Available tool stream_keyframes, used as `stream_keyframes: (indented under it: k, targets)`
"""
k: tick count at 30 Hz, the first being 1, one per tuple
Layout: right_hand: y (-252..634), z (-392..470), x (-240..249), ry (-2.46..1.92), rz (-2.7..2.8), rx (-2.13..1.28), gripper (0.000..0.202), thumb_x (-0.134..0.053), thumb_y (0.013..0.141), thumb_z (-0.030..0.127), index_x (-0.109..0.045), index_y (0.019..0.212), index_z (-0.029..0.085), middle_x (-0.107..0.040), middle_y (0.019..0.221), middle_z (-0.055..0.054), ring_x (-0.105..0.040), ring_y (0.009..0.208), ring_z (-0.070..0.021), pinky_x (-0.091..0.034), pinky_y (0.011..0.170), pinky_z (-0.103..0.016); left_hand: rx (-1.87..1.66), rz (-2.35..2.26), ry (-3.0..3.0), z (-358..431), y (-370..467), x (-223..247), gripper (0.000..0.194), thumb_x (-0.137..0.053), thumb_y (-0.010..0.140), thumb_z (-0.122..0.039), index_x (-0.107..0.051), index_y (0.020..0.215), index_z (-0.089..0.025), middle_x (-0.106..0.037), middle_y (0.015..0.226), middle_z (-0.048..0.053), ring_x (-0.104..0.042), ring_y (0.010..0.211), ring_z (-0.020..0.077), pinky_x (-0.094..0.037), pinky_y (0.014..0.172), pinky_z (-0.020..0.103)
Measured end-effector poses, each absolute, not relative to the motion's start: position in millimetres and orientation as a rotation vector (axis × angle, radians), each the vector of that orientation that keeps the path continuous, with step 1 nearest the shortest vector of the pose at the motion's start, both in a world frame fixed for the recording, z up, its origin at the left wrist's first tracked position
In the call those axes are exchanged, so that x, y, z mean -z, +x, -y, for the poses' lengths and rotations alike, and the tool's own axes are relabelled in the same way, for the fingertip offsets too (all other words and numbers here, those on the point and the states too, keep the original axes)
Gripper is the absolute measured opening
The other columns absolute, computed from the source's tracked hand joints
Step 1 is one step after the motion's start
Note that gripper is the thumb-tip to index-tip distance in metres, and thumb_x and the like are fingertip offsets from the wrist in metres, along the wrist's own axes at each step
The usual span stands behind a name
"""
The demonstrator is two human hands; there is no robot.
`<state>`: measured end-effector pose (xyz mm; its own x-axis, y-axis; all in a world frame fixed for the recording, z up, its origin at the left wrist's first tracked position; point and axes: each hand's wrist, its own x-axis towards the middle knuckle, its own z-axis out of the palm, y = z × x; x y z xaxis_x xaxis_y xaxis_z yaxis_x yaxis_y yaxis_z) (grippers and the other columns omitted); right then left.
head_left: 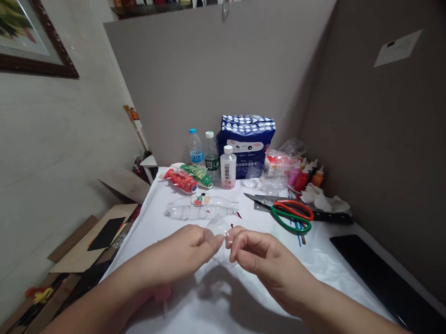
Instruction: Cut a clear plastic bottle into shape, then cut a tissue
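Note:
A clear, curved plastic piece (221, 227) hangs above the white tablecloth between my hands. My left hand (190, 243) pinches its near edge between thumb and fingers. My right hand (264, 256), fingers curled, grips the same piece at its right side; part of it is hidden behind the fingers. Just beyond lies a clear plastic bottle (189, 210) on its side with a small coloured picture on top. Big scissors (290, 217) with one red and one green handle lie beyond my right hand, over a black-handled knife (332, 217).
Red and green fish-shaped items (184, 180) lie back left. Bottles (228, 170) stand before a dark blue bag (248, 133). Paint bottles (302, 177) and crumpled tissue (322, 198) are back right. A black flat slab (375, 279) lies right. Under my left forearm is something pink (162, 292).

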<state>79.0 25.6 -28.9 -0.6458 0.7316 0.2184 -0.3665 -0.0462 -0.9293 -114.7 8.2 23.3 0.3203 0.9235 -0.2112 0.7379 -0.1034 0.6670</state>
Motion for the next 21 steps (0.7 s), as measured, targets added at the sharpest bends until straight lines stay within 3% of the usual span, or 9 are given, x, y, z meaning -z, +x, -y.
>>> stream_keyframes:
  k: [5, 8, 13, 14, 18, 21]
  targets:
    - [80.0, -27.5, 33.2, -0.267, 1.45, -1.869, 0.026, -0.07, 0.078, 0.044, -0.068, 0.072, 0.018, -0.052, 0.083, -0.002, -0.05, 0.083, -0.0164, -0.038, 0.079, -0.03, -0.255, -1.411, 1.676, 2.5, -110.5, -28.7, 0.046, -0.032, 0.088, -0.058, -0.044, 0.066, -0.02, -0.036, 0.057, -0.006, -0.036, 0.048, 0.0105, -0.027, 0.044, 0.023]
    - [80.4, -28.1, 32.5, -0.332, 1.508, -1.75, 0.018, -0.072, 0.078, 0.037, -0.067, 0.074, 0.02, -0.052, 0.085, -0.001, -0.05, 0.081, -0.0146, -0.039, 0.079, -0.029, -0.348, -1.479, 1.616, -1.1, -109.4, -25.1, 0.047, -0.031, 0.087, -0.061, -0.043, 0.068, -0.021, -0.033, 0.057, -0.007, -0.03, 0.047, 0.0099, -0.024, 0.043, 0.023]
    - [81.4, -27.5, 31.2, -0.538, 1.519, -1.529, 0.008, -0.072, 0.078, 0.027, -0.067, 0.079, 0.022, -0.048, 0.108, -0.004, -0.049, 0.105, -0.0186, -0.042, 0.085, -0.029, -0.753, -1.498, 1.821, -11.8, -106.1, -14.9, 0.04, -0.035, 0.092, -0.049, -0.037, 0.064, -0.02, -0.036, 0.06, -0.005, -0.035, 0.058, 0.0113, -0.03, 0.055, 0.024]
    - [80.3, -26.5, 31.4, -0.524, 1.437, -1.61, 0.013, -0.073, 0.077, 0.028, -0.066, 0.086, 0.024, -0.047, 0.112, -0.004, -0.05, 0.105, -0.0194, -0.045, 0.081, -0.029, -0.839, -1.537, 1.839, -12.2, -105.0, -13.2, 0.039, -0.034, 0.093, -0.047, -0.038, 0.065, -0.02, -0.038, 0.061, -0.005, -0.036, 0.059, 0.0116, -0.031, 0.056, 0.024]
    - [71.5, -20.4, 34.3, -0.386, 1.103, -1.976, 0.065, -0.082, 0.066, 0.031, -0.048, 0.122, 0.031, -0.053, 0.118, -0.008, -0.062, 0.096, -0.0223, -0.053, 0.072, -0.035, -1.003, -1.655, 1.948, -9.6, -99.7, -5.9, 0.033, -0.032, 0.094, -0.041, -0.038, 0.068, -0.022, -0.04, 0.057, -0.005, -0.04, 0.055, 0.0127, -0.032, 0.056, 0.025]
    - [65.3, -16.3, 37.4, -0.443, 1.054, -1.97, 0.058, -0.082, 0.067, 0.028, -0.056, 0.118, 0.026, -0.061, 0.111, -0.007, -0.062, 0.098, -0.0208, -0.053, 0.078, -0.034, -0.971, -1.67, 2.025, -6.4, -95.8, -0.3, 0.028, -0.034, 0.094, -0.038, -0.04, 0.071, -0.023, -0.044, 0.058, -0.005, -0.046, 0.056, 0.0135, -0.034, 0.056, 0.026]
